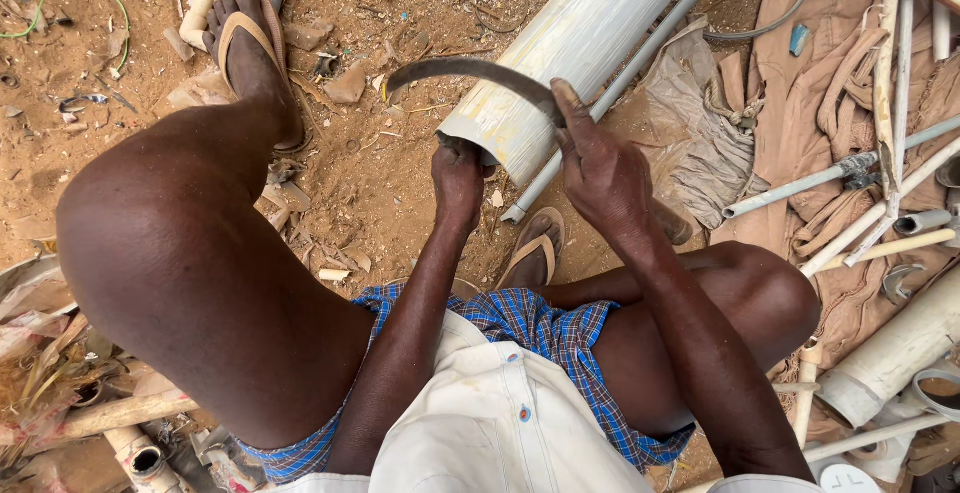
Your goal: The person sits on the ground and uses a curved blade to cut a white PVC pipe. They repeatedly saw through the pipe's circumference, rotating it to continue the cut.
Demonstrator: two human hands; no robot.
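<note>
Partly hidden by the left hand [458, 181], the pale smooth pipe [575, 48] end is gripped; right hand [600, 173] clamps a curved dark blade [465, 72]

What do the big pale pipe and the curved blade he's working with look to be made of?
The big pale pipe looks like plastic: off-white, smooth, thin-walled at its cut end, smudged with dirt. The curved blade looks like bare metal, dark grey and dull, a thin strip bent in an arc; whether rust or grime dulls it is unclear. The right hand grips the blade, and the left hand holds the pipe's end.
</note>
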